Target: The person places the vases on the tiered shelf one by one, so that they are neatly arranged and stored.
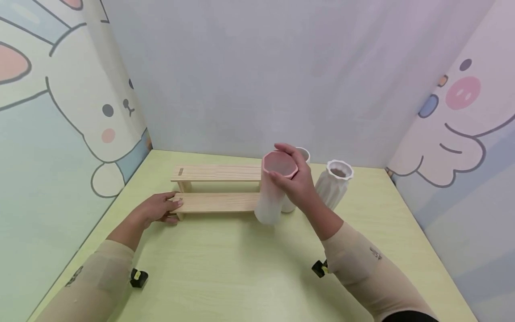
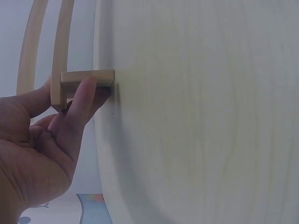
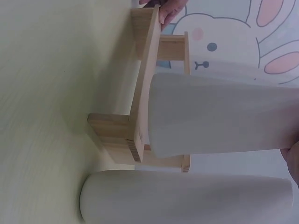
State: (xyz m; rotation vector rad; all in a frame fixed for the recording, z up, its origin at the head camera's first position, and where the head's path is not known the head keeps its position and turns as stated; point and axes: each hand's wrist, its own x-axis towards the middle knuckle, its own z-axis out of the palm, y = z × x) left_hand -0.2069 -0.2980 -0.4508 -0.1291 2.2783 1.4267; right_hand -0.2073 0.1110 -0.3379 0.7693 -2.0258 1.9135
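Observation:
A two-tier wooden shelf [image 1: 217, 202] stands on the table. My left hand [image 1: 158, 208] grips the left end of its lower board, thumb on top; the left wrist view shows fingers against the end support [image 2: 88, 80]. My right hand [image 1: 301, 181] holds a vase [image 1: 270, 201], pink at the top and white below, by its upper part. The vase tilts slightly over the right end of the shelf. In the right wrist view its base is close to the lower board [image 3: 145, 84]; whether they touch I cannot tell.
A white vase [image 1: 304, 154] stands behind my right hand, partly hidden, beside the shelf's right end. Farther right is a white fluted vase [image 1: 332, 188]. A grey wall [image 1: 257, 89] closes the back, and cartoon-printed panels flank the pale yellow table [image 1: 225, 268].

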